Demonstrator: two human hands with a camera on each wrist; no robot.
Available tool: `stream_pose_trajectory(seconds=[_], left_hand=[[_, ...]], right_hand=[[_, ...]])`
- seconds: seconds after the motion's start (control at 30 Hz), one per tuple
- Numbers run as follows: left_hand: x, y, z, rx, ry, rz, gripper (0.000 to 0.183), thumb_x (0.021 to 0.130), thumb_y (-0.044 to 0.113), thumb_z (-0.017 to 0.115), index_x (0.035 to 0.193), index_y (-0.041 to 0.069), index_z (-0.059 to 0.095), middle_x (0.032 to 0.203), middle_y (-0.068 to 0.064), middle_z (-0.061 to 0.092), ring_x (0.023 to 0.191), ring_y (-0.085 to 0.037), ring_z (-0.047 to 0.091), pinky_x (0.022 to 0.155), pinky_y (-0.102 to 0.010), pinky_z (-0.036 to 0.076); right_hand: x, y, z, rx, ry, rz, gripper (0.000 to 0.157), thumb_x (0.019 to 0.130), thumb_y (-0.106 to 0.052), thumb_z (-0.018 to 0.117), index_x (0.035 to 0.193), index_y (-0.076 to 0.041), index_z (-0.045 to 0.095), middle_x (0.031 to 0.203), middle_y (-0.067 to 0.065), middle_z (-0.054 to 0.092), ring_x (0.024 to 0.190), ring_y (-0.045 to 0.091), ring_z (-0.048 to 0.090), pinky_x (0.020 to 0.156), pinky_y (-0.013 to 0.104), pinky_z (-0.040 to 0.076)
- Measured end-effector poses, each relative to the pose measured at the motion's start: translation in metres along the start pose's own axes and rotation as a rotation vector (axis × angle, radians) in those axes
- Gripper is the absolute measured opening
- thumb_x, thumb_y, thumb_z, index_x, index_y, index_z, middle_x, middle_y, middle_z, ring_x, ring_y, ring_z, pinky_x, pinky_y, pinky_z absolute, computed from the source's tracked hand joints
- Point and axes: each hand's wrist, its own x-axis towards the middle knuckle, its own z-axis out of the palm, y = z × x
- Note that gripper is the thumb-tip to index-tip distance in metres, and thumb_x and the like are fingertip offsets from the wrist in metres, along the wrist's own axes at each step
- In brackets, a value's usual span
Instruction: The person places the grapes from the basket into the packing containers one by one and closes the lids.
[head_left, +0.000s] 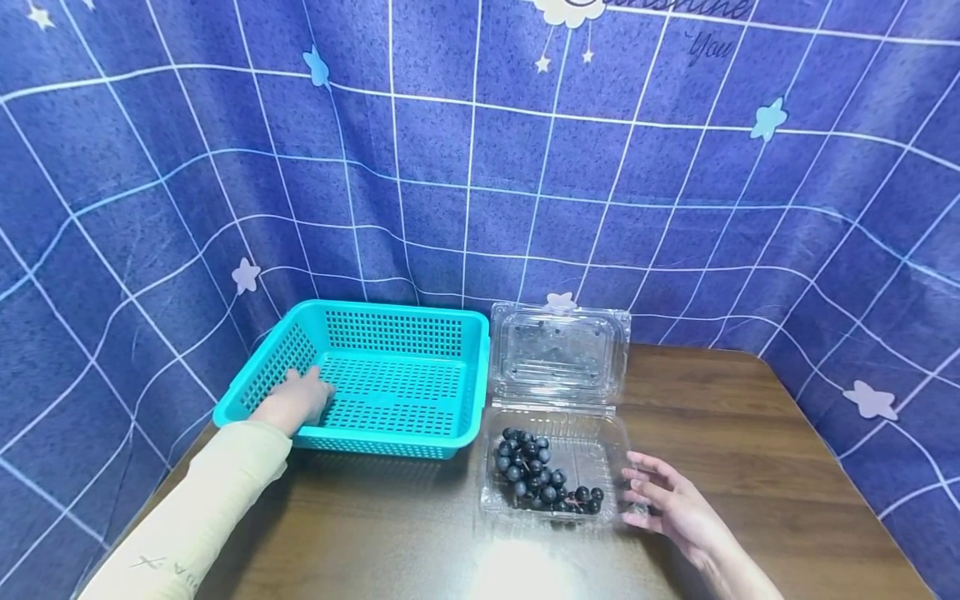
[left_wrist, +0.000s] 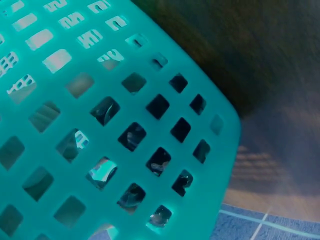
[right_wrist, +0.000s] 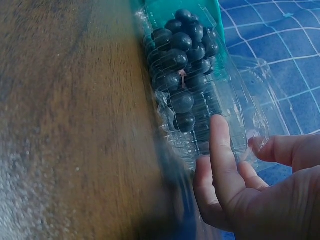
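Note:
A clear plastic clamshell box (head_left: pixel 615 433) stands on the table with its lid (head_left: pixel 558 354) raised behind it. Dark grapes (head_left: pixel 528 467) lie in its left and front part. At the box's right wall is my right hand (head_left: pixel 678 504), its fingers spread and fairly straight; in the right wrist view the fingertips (right_wrist: pixel 220 132) are at the plastic. My left hand (head_left: pixel 296 400) reaches over the front rim into a turquoise basket (head_left: pixel 468 425), near its left end. Its fingertips point down and are partly hidden. The left wrist view shows mainly the basket's perforated wall (left_wrist: pixel 150 125), with dark shapes behind the holes.
A brown wooden table (head_left: pixel 375 525) carries both containers, which stand side by side. Behind and along the sides hangs a blue gridded curtain (head_left: pixel 525 167), close to the basket's back and the raised lid. Light glares off the table's front.

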Motion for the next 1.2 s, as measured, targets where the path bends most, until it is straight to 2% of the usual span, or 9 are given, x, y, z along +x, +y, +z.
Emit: stream_pose_trajectory(seconds=[0.2,0.33,0.43,0.57,0.67,0.77,0.87,1.03,1.2], left_hand=[[0.002,0.000,0.000,0.086,0.050,0.067,0.040,0.070,-0.014,0.062,0.104,0.007,0.065,0.138,-0.036,0.029,0.117,-0.061,0.030,0.084,-0.067,0.041],[0.000,0.000,-0.001,0.118,0.072,0.098,0.028,0.069,-0.012,0.064,0.086,0.010,0.064,0.137,-0.036,0.031,0.111,-0.058,0.035,0.077,-0.061,0.046],[-0.003,0.001,-0.002,0.132,0.095,0.119,0.025,0.069,-0.011,0.065,0.076,0.012,0.060,0.138,-0.037,0.031,0.111,-0.059,0.035,0.074,-0.059,0.047],[-0.006,-0.001,-0.003,0.136,0.144,0.149,0.025,0.065,-0.009,0.069,0.073,0.014,0.059,0.139,-0.038,0.030,0.108,-0.059,0.037,0.067,-0.053,0.048],[-0.004,-0.005,-0.005,0.143,0.191,0.173,0.025,0.062,-0.004,0.073,0.071,0.014,0.058,0.129,-0.035,0.040,0.096,-0.051,0.042,0.060,-0.047,0.046],[-0.003,-0.009,-0.006,0.139,0.220,0.180,0.026,0.061,-0.001,0.074,0.069,0.014,0.055,0.118,-0.031,0.043,0.089,-0.047,0.042,0.058,-0.045,0.045],[-0.003,-0.009,-0.010,0.130,0.231,0.176,0.025,0.062,-0.001,0.074,0.071,0.014,0.057,0.115,-0.030,0.043,0.089,-0.046,0.042,0.060,-0.045,0.044],[-0.007,0.000,-0.018,0.118,0.265,0.180,0.026,0.061,0.001,0.076,0.071,0.014,0.056,0.109,-0.026,0.043,0.086,-0.044,0.041,0.059,-0.043,0.044],[-0.011,0.011,-0.027,0.130,0.305,0.217,0.028,0.061,0.003,0.078,0.069,0.014,0.053,0.103,-0.024,0.043,0.080,-0.039,0.041,0.059,-0.042,0.042]], right_hand=[[-0.001,0.000,-0.001,0.005,-0.016,-0.002,0.041,0.096,-0.014,0.050,0.136,-0.012,0.040,0.127,0.010,0.047,0.106,0.024,0.051,0.088,0.043,0.051],[-0.001,0.000,0.000,0.003,-0.015,-0.003,0.040,0.096,-0.014,0.050,0.135,-0.013,0.041,0.127,0.010,0.046,0.106,0.024,0.050,0.087,0.042,0.051],[0.000,0.000,0.001,0.002,-0.003,-0.002,0.043,0.096,-0.014,0.050,0.137,-0.010,0.039,0.129,0.012,0.045,0.106,0.025,0.050,0.087,0.042,0.051],[0.001,0.001,0.002,-0.004,0.006,0.004,0.050,0.095,-0.014,0.051,0.140,-0.003,0.032,0.131,0.017,0.043,0.107,0.026,0.051,0.088,0.043,0.051],[0.002,0.001,0.003,-0.011,0.006,0.008,0.054,0.095,-0.013,0.051,0.142,0.000,0.028,0.131,0.018,0.042,0.107,0.026,0.051,0.087,0.043,0.051],[0.002,0.001,0.003,-0.007,0.011,0.013,0.054,0.095,-0.013,0.051,0.141,0.001,0.028,0.130,0.017,0.043,0.106,0.026,0.050,0.087,0.043,0.052],[0.001,-0.001,0.003,0.000,0.007,0.008,0.048,0.095,-0.012,0.051,0.139,-0.003,0.034,0.128,0.013,0.045,0.105,0.025,0.050,0.086,0.042,0.052],[0.000,-0.002,0.001,0.012,-0.007,-0.001,0.037,0.095,-0.012,0.050,0.132,-0.015,0.043,0.126,0.010,0.047,0.105,0.023,0.050,0.086,0.042,0.052],[0.000,-0.001,0.000,0.012,-0.009,0.000,0.036,0.096,-0.012,0.049,0.131,-0.017,0.044,0.125,0.009,0.047,0.105,0.023,0.050,0.086,0.042,0.052]])
